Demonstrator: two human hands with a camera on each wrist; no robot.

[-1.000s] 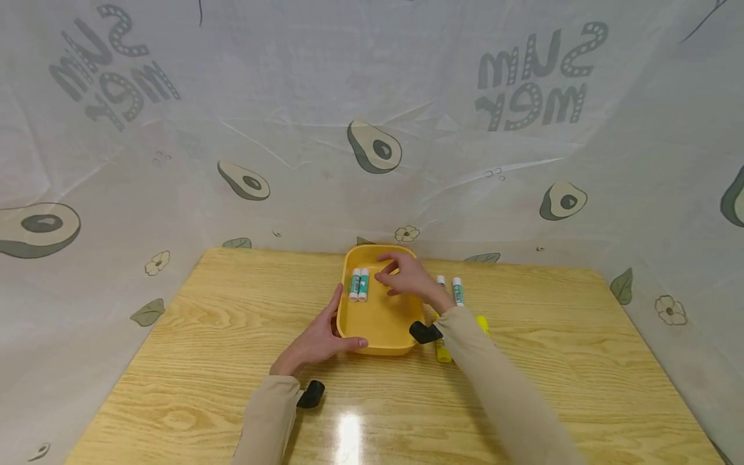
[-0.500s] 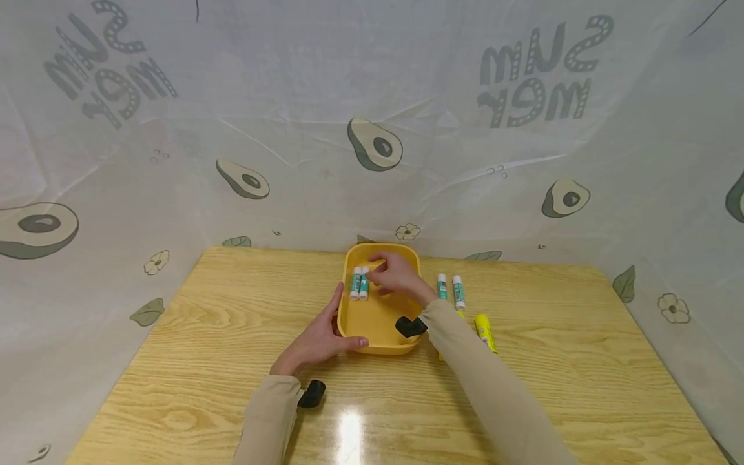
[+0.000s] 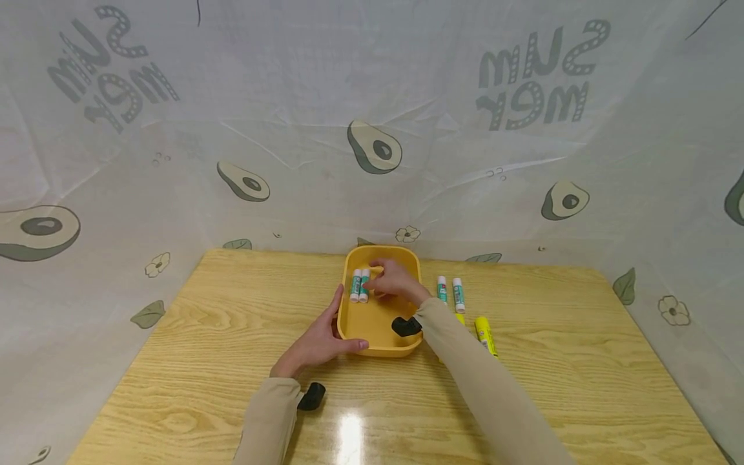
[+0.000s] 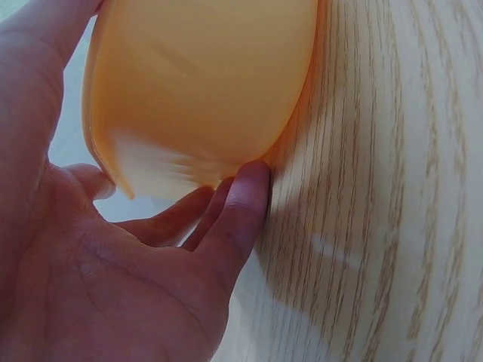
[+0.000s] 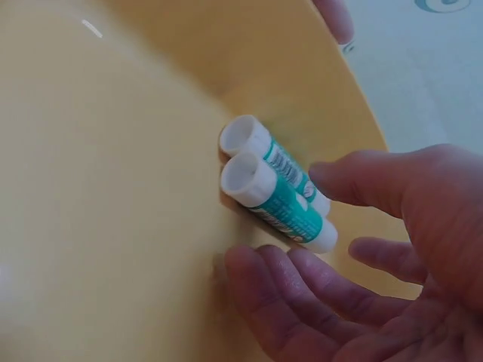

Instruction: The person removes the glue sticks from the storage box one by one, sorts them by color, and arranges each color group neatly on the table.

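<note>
Two white-capped glue sticks with green labels, the left one (image 3: pixel 355 286) and the right one (image 5: pixel 290 215), lie side by side along the left wall of a yellow tray (image 3: pixel 378 332). My left hand (image 3: pixel 318 337) holds the tray at its near left corner, thumb over the rim. In the left wrist view, its fingers (image 4: pixel 245 192) press the outer wall near the tabletop. My right hand (image 3: pixel 395 279) is inside the tray beside the glue sticks. Its thumb (image 5: pixel 358 179) overlaps one stick in the right wrist view, while the other fingers lie loosely bent alongside, apart from the sticks.
Right of the tray, two more green-labelled glue sticks, one (image 3: pixel 442 289) beside the other (image 3: pixel 458 295), lie on the wooden table (image 3: pixel 581 361). Nearer lies a yellow tube (image 3: pixel 485 336); another yellow piece (image 3: pixel 460 318) is partly hidden by my right sleeve. A printed curtain (image 3: pixel 314 213) hangs behind.
My right hand has moved left and lower inside the tray, up to the two glue sticks. The forearm's shift uncovers more of the items at right. My left hand stays on the tray.
</note>
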